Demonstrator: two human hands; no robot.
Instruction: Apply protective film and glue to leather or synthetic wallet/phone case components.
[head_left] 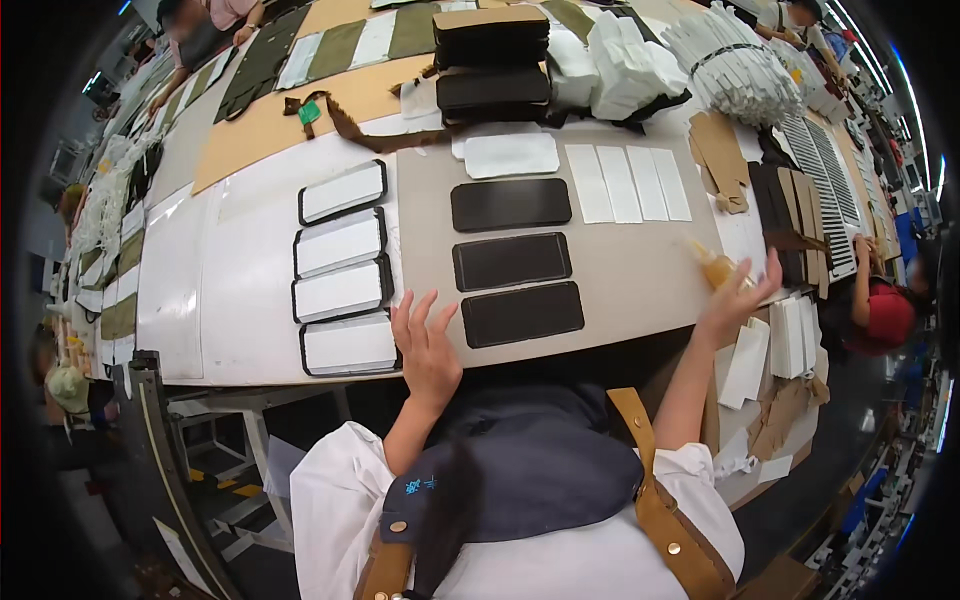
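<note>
My left hand (426, 352) is open at the table's near edge, its fingers spread. Its fingertips come close to the nearest of several black-edged pieces with white panels (345, 346), lined up in a column on the left. To its right lie three flat black rectangular panels (522, 314), one behind the other. My right hand (738, 303) is raised over the right side of the table, fingers apart. A blurred amber bottle (716, 269) with a pale tip leans just beside its fingers; whether they touch is unclear. Four white strips (628, 184) lie side by side farther back.
Stacked black pieces (492, 95), white wrapped bundles (625, 60) and a tied bundle of white strips (735, 65) stand at the back. Brown and dark strips (790, 215) lie at right, above a lower shelf with white pieces (790, 335). Other people work around the table.
</note>
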